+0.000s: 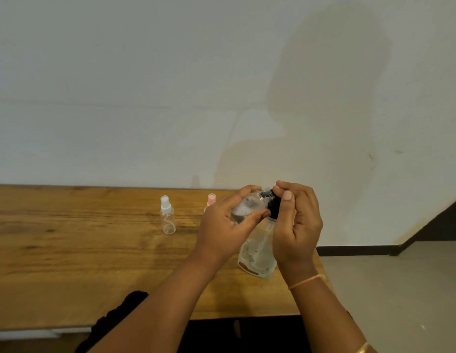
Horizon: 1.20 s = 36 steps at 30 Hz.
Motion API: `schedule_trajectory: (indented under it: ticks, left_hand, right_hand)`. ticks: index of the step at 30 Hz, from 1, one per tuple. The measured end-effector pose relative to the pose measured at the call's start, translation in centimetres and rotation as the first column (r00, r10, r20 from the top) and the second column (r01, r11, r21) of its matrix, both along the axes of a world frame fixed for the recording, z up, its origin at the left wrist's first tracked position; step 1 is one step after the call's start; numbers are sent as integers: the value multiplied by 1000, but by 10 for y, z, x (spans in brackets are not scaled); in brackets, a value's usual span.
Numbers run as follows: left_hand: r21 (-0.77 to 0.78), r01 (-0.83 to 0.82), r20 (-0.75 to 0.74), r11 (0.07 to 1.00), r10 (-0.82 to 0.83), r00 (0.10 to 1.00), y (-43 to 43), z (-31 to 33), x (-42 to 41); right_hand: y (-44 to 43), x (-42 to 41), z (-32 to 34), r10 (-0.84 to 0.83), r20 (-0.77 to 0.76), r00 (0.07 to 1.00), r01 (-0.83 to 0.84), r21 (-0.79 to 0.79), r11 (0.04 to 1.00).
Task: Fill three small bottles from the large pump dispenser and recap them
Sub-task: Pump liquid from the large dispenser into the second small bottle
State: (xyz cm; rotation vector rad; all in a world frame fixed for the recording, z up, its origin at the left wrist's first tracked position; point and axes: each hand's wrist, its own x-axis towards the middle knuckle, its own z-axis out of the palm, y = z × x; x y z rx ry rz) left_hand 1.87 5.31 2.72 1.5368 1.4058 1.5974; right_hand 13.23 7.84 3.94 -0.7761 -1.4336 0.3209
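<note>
My left hand (228, 220) is wrapped around a small clear bottle (247, 207), tilted with its threaded neck pointing right and foamy liquid inside. The fingers of my right hand (296, 225) pinch at that neck, beside the black pump head (274, 208) of the large clear dispenser (257, 253), which stands on the wooden table (81, 250) right under my hands. A second small clear bottle with a white spray cap (167, 216) stands upright to the left. A third bottle with a pink cap (211, 200) shows behind my left hand, mostly hidden.
The table runs along a pale wall (170, 85). Its right end lies just past the dispenser, with bare floor (400, 289) beyond. A dark cloth (120, 317) sits at the table's front edge near my left forearm.
</note>
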Motion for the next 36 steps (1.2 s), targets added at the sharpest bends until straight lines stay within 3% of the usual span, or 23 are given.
schedule_trajectory:
  ticks: [3,11,17,27,36]
  left_hand:
    - [17,2,-37,1000,-1,999,-1,5,-2]
    - [-24,13,-27,1000,-13,1000,1,-5,-2]
    - [4,11,-12,1000,-11,1000,-1,1,-2]
    - [-24,31,7,999,-31,999,0,-8,-1]
    - [7,4,5,1000,-4,1000,-2,2,-2]
  right_hand:
    - [0,1,7,20,-38,999,-20,-5,1000]
    - [6,2,-8,-3,54,999,2,25,1000]
    - [0,1,3,26,-44,999,-27,-28,999]
    - [8,2,-9,39,1,999,-39,-4,999]
    - [2,-1,5,51,-68,996,-53,-32,998]
